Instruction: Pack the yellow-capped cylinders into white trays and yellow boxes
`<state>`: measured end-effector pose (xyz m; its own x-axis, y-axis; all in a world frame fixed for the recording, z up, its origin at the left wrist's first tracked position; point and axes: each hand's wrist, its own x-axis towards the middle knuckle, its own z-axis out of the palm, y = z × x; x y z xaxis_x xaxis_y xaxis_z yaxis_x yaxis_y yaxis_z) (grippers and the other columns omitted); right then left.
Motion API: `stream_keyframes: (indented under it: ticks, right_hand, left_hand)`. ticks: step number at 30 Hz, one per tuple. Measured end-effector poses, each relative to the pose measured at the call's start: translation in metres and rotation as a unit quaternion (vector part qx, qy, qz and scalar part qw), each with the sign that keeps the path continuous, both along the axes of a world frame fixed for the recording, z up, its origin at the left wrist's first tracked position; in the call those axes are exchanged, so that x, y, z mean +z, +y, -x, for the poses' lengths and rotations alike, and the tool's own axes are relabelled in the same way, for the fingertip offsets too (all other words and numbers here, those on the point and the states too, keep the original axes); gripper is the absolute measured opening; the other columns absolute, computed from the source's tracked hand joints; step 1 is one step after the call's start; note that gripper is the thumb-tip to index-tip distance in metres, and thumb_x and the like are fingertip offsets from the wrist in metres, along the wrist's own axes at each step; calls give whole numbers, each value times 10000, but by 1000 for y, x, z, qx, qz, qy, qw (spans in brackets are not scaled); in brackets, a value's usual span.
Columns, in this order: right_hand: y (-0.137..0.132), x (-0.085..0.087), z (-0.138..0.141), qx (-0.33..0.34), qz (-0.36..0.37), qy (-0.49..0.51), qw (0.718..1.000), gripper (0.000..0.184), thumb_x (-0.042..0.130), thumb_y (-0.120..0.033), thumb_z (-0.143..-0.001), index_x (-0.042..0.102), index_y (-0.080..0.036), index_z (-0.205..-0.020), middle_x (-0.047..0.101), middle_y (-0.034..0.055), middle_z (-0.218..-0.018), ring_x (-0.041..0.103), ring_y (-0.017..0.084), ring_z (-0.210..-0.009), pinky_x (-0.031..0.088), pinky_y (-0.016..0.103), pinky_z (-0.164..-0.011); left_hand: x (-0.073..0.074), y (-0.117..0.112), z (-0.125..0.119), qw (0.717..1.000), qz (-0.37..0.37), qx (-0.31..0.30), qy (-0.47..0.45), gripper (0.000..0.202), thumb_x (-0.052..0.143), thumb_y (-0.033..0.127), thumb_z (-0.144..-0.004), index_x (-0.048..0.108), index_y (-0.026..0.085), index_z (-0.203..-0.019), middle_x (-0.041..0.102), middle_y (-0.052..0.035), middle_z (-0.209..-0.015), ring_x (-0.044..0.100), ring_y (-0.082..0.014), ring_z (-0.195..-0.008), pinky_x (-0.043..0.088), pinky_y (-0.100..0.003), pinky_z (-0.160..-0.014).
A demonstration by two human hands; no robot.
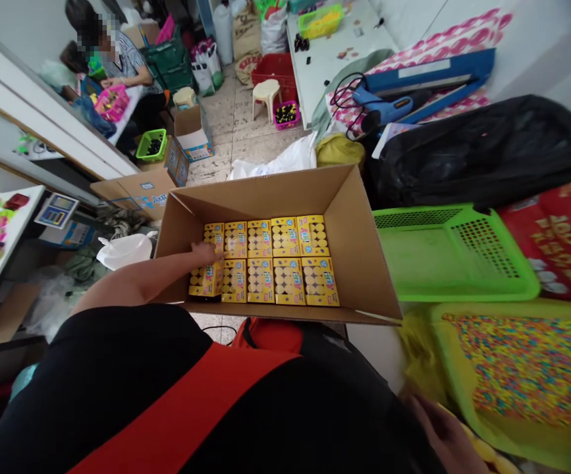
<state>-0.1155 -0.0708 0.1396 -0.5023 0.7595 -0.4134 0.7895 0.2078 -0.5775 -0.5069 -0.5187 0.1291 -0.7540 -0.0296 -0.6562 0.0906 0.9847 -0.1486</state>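
A cardboard box (359,263) stands open in front of me, with two rows of yellow packs (285,260) on its floor. My left arm reaches into it from the left. My left hand (205,252) lies on the tilted yellow pack (207,280) at the left end of the rows, with its fingers stretched out across the top. My right hand (440,431) shows only partly at the bottom right, blurred, beside something yellow and the near edge of a yellow-green basket (443,342). Its fingers are hidden.
The yellow-green basket holds small colourful pieces (532,368). An empty green basket (453,253) sits right of the box, with a black bag (487,148) behind it. Another person (122,62) sits at the far left with a pink tray. Cartons, stools and crates crowd the floor.
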Motion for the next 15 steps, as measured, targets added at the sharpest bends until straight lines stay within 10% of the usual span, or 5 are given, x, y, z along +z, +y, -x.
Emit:
stream_keyframes:
  ticks: [15]
  right_hand:
    - [-26,31,16,-66,38,10,997,248,643,-649,-707,628,-403,-730,742,24,-790,736,350,-974,560,477,-940]
  left_hand:
    - [23,13,-9,998,52,34,-18,725,565,736,-743,679,280,-1295,606,-168,-1417,442,-442,-1350,427,-563,-1029]
